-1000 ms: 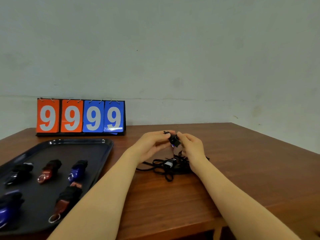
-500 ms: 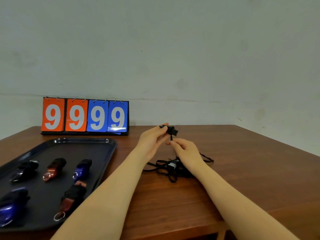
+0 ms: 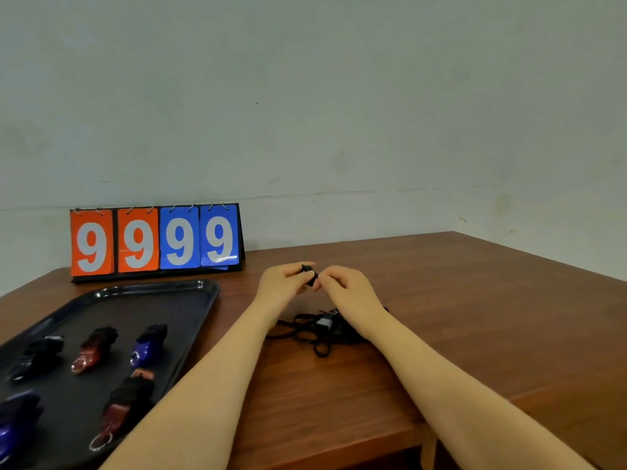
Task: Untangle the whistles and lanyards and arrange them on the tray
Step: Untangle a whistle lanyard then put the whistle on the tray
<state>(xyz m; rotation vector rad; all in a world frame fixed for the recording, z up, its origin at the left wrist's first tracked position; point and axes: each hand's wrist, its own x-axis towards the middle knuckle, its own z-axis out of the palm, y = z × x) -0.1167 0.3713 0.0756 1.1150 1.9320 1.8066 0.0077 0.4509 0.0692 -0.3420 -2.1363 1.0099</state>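
I am watching both hands working together above the wooden table [image 3: 475,317], just past the middle of the view. My left hand [image 3: 283,283] is curling its fingers around a small black whistle [image 3: 309,275], pinching it at the top, and my right hand [image 3: 346,290] is meeting it from the three o'clock side, its fingertips [image 3: 322,279] pinching the same whistle. The whistle is sitting raised off the table between the two hands.

Directly below them, toward six o'clock, a tangle of black lanyards [image 3: 315,330] is lying on the wood with a small pale-faced piece [image 3: 324,322] in its middle; I cannot tell whether that piece is another whistle. My right wrist is covering the tangle's right end.

At about eight o'clock from the hands, a dark tray [image 3: 190,296] is resting on the table. On it I am seeing wrapped whistles lying apart from each other: a black one [image 3: 37,354], a red one [image 3: 93,349] and a blue one [image 3: 147,342] in the far row, and another red one [image 3: 118,412] and another blue one [image 3: 13,425] nearer me.

At ten o'clock, against the wall, a flip scoreboard [image 3: 156,240] is standing and showing four nines.
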